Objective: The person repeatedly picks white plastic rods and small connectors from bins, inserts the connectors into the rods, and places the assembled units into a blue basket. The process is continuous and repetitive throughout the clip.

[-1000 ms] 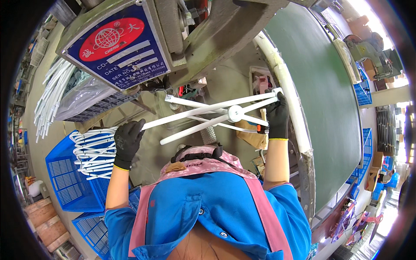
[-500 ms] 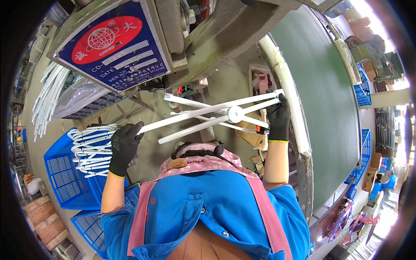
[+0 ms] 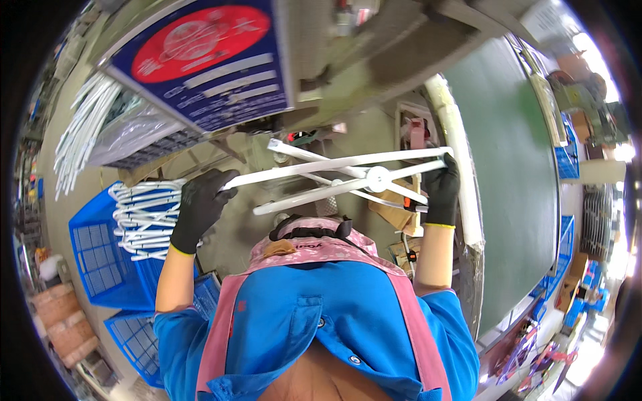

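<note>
Last half second: mostly a view shift. Head swung, so the machine [image 3: 408, 57] and its blue-and-red plate [image 3: 221, 80] slid right and smeared. Frame [image 3: 294, 200] lay flatter across the view; its left end rose, right end dropped. Basket and table shifted the same way, so I put most of that down to head roll, not a re-grip.

Left hand [image 3: 204, 206] stayed clamped on the left end of the long tube [image 3: 314, 168]; right hand [image 3: 440, 190] stayed clamped where the tubes met at the right. Frame hung crossed at its hub [image 3: 378, 178], between the blue basket [image 3: 100, 257] of white parts [image 3: 147, 222] and the green table [image 3: 515, 180]. My read: handling only, no joining step visible, grip steady.

Hard to see: tube end inside left glove; right fingertips, tucked behind the frame. Couldn't tell whether the right end touched the padded edge [image 3: 461, 167]. Lower tubes overlapped, so their joints were unclear. Machine ran out of view at the far side.
</note>
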Tool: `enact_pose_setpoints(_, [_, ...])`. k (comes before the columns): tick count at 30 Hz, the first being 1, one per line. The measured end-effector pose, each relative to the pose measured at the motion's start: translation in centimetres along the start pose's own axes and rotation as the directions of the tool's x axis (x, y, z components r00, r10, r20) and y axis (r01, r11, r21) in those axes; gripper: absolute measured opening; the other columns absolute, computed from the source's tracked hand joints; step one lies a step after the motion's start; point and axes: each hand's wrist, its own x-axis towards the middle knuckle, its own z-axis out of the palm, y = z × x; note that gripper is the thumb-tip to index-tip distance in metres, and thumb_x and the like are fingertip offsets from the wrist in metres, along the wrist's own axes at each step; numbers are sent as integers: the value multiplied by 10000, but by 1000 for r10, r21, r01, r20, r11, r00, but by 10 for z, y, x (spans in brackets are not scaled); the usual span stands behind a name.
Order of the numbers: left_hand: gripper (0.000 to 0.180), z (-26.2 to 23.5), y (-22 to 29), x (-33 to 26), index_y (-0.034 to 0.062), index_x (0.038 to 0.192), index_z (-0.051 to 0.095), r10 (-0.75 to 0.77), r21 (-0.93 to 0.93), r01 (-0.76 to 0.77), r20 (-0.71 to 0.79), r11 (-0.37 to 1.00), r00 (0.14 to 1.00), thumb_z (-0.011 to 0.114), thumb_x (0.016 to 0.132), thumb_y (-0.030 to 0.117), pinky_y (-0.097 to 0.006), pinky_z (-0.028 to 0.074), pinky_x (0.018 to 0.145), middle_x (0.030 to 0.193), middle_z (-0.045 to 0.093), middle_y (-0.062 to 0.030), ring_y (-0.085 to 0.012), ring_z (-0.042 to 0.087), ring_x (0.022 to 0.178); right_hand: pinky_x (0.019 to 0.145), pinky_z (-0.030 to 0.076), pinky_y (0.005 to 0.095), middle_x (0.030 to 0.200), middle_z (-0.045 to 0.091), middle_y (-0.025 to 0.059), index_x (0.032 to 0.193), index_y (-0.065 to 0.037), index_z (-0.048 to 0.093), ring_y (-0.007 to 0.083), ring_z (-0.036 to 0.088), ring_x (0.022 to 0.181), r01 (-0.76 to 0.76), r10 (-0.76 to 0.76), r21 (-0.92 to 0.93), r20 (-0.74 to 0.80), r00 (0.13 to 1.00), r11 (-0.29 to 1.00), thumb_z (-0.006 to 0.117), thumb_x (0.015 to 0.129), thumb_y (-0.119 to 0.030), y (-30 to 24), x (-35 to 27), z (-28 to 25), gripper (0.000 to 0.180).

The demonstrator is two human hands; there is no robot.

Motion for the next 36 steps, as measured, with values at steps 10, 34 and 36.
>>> enact_pose_setpoints(10, [462, 48, 7, 19, 79, 1223, 571, 58, -288, -11, 154, 958, 986, 706, 797, 195, -392, 497, 822, 1068, 647, -153, -329, 626, 939, 943, 513, 435, 1128, 619, 264, 1180, 127, 513, 322, 633, 1040, -253, 236, 61, 207, 949, 965, 492, 945, -123, -15, -11, -3, 344])
enact_pose_setpoints(34, [381, 45, 26, 77, 101, 1128, 629, 214, 37, -212, -256, 977, 943, 702, 788, 258, -411, 490, 805, 1021, 648, -123, -317, 616, 934, 538, 469, 409, 706, 624, 139, 1220, -193, 607, 313, 600, 585, 845, 423, -417, 735, 531, -336, 592, 882, -211, 140, -22, 185, 339])
enact_pose_setpoints(36, [371, 44, 26, 80, 92, 1131, 635, 140, -251, -202, -247, 947, 959, 688, 801, 254, -400, 494, 813, 1022, 653, -125, -316, 620, 937, 540, 471, 412, 695, 618, 150, 1226, -187, 604, 315, 605, 588, 820, 438, -402, 702, 561, -407, 588, 881, -212, 142, -21, 183, 346])
